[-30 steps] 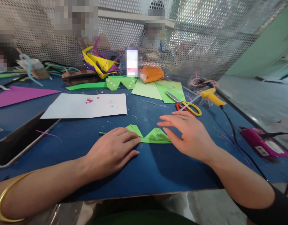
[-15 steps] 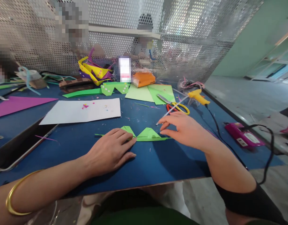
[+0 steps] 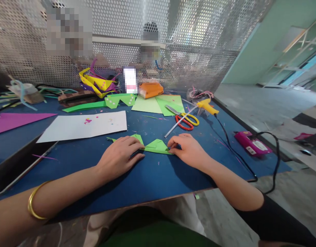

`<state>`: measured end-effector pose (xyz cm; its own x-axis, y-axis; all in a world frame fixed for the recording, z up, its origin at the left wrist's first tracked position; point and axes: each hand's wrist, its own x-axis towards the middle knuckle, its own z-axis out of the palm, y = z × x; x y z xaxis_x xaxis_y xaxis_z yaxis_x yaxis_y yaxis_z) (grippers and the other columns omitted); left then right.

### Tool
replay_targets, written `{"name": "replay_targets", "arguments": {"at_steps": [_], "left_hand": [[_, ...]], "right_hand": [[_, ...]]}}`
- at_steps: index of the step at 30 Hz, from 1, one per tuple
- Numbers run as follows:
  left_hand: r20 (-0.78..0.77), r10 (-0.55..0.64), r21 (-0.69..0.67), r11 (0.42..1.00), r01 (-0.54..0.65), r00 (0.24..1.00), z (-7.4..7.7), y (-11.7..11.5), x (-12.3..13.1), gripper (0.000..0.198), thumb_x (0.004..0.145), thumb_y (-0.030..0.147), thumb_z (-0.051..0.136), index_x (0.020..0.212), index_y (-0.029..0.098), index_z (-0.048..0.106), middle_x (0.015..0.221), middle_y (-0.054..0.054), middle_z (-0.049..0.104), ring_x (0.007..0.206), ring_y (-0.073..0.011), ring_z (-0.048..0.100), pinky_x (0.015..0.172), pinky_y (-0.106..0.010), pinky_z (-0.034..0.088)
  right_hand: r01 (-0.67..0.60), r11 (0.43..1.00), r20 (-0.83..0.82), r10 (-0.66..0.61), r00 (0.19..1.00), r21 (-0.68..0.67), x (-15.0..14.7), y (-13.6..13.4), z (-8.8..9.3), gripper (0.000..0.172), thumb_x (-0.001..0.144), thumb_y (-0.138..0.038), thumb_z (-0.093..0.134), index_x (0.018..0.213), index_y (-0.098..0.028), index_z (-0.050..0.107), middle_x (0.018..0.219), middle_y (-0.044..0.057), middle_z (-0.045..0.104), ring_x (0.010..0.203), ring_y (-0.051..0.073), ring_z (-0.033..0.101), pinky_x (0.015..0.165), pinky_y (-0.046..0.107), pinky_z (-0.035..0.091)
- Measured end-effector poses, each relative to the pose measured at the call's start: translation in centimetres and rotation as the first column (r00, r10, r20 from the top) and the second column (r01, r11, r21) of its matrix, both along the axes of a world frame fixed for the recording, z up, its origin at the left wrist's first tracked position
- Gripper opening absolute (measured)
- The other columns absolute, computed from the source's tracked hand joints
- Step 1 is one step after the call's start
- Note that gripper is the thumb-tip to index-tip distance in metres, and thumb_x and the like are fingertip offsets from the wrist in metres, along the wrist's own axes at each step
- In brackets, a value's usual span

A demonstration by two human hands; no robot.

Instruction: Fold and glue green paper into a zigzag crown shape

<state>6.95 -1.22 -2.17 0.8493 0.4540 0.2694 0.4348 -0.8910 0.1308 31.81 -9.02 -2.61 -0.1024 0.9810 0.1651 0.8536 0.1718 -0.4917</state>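
The light green folded paper piece, with two peaked flaps above one straight strip, lay on the blue flat-topped bench, nearer to the middle of its near edge than to its far edge; its peaks pointed to the far edge. The bare left hand rested over the left part of the piece; its fingers were close together and a little bent, with the thumb apart from them, and I could not tell whether they gripped or only pressed. The bare right hand was at the right end; its thumb and forefinger were curled toward each other there, but whether they pinched the paper was not possible to say.

In my judgement, the piece would be very light and thin, stiff only along its folds; its narrow ends could crease easily, and it would slide if nothing pressed it; the better hold would be flat fingers on the strip with a soft pinch at its end, not at the peaks.

Toward the right part of the far edge lay the metal scissors with red and yellow handles and the yellow plastic glue gun; a thin clear stick slanted from there toward the right hand.
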Motion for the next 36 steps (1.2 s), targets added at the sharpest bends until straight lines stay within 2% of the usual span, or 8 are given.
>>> {"name": "replay_targets", "arguments": {"at_steps": [8, 13, 17, 19, 20, 22, 28, 36], "left_hand": [[0.044, -0.081, 0.233, 0.970, 0.068, 0.996, 0.3, -1.8, 0.1, 0.019, 0.095, 0.023, 0.049, 0.091, 0.017, 0.067, 0.090, -0.005, 0.069, 0.084, -0.0222, 0.061, 0.074, -0.037, 0.046], [-0.002, -0.103, 0.136, 0.985, 0.102, 0.995, -0.5, -1.8, 2.1, 0.020, 0.095, 0.020, 0.050, 0.088, 0.017, 0.068, 0.084, -0.005, 0.067, 0.077, -0.0209, 0.060, 0.065, -0.033, 0.045], [0.087, -0.113, 0.031, 0.993, 0.111, 0.990, -1.2, -1.2, 2.4, 0.024, 0.096, 0.019, 0.046, 0.086, 0.018, 0.068, 0.084, -0.004, 0.067, 0.078, -0.0189, 0.059, 0.067, -0.030, 0.045], [0.114, -0.128, 0.011, 0.992, 0.127, 0.985, -1.4, -1.0, 2.2, 0.025, 0.097, 0.019, 0.045, 0.087, 0.018, 0.067, 0.086, -0.004, 0.067, 0.080, -0.0189, 0.059, 0.069, -0.031, 0.046], [0.121, -0.131, 0.007, 0.991, 0.132, 0.984, -1.5, -1.0, 2.1, 0.024, 0.097, 0.019, 0.045, 0.088, 0.018, 0.067, 0.087, -0.004, 0.067, 0.080, -0.0189, 0.059, 0.070, -0.031, 0.046], [0.132, -0.135, 0.005, 0.991, 0.135, 0.982, -1.6, -1.0, 1.9, 0.023, 0.096, 0.018, 0.045, 0.088, 0.018, 0.067, 0.087, -0.004, 0.067, 0.080, -0.0189, 0.058, 0.070, -0.031, 0.046], [0.151, -0.134, -0.004, 0.991, 0.136, 0.979, -1.6, -1.2, 1.8, 0.023, 0.096, 0.018, 0.045, 0.092, 0.018, 0.067, 0.087, -0.004, 0.067, 0.080, -0.0199, 0.059, 0.069, -0.031, 0.046], [0.156, -0.131, -0.002, 0.991, 0.133, 0.979, -1.7, -1.1, 1.9, 0.022, 0.096, 0.018, 0.046, 0.093, 0.018, 0.068, 0.088, -0.005, 0.067, 0.082, -0.0199, 0.059, 0.072, -0.032, 0.047]], "right_hand": [[-0.090, 0.996, -0.052, 0.090, 0.995, 0.008, -1.8, 0.4, -0.2, 0.018, 0.074, -0.007, 0.074, 0.080, -0.020, 0.063, 0.074, -0.004, 0.069, 0.076, 0.014, 0.061, 0.090, 0.036, 0.038], [-0.128, 0.990, -0.040, 0.131, 0.991, 0.056, -2.1, -0.1, 0.1, 0.015, 0.076, -0.010, 0.072, 0.082, -0.020, 0.063, 0.076, -0.003, 0.070, 0.076, 0.015, 0.063, 0.087, 0.035, 0.041], [0.120, 0.978, -0.142, -0.096, 0.985, 0.170, 1.1, 0.6, 1.8, 0.007, 0.085, -0.024, 0.064, 0.091, -0.021, 0.064, 0.088, 0.002, 0.073, 0.083, 0.017, 0.068, 0.078, 0.030, 0.049], [0.335, 0.895, -0.032, -0.341, 0.940, 0.295, 4.2, 1.9, 3.1, 0.017, 0.088, -0.026, 0.057, 0.102, -0.019, 0.063, 0.099, 0.007, 0.073, 0.092, 0.021, 0.068, 0.083, 0.034, 0.049], [0.433, 0.837, 0.087, -0.485, 0.870, 0.335, 5.9, 2.8, 3.6, 0.025, 0.087, -0.025, 0.055, 0.110, -0.017, 0.061, 0.108, 0.011, 0.071, 0.098, 0.023, 0.067, 0.086, 0.036, 0.049], [0.587, 0.744, 0.420, -0.666, 0.617, 0.318, 9.3, 4.9, 4.3, 0.036, 0.089, -0.026, 0.050, 0.122, -0.012, 0.056, 0.121, 0.018, 0.064, 0.110, 0.029, 0.061, 0.090, 0.040, 0.046], [0.696, 0.700, 0.562, -0.644, 0.518, 0.161, 15.5, 10.0, 2.8, 0.034, 0.077, -0.022, 0.062, 0.107, -0.007, 0.065, 0.110, 0.023, 0.067, 0.106, 0.033, 0.063, 0.088, 0.040, 0.045], [0.706, 0.658, 0.500, -0.718, 0.484, 0.262, 16.3, 10.2, 0.8, 0.043, 0.077, -0.017, 0.059, 0.118, -0.001, 0.056, 0.117, 0.027, 0.060, 0.111, 0.034, 0.058, 0.090, 0.040, 0.043]]}}
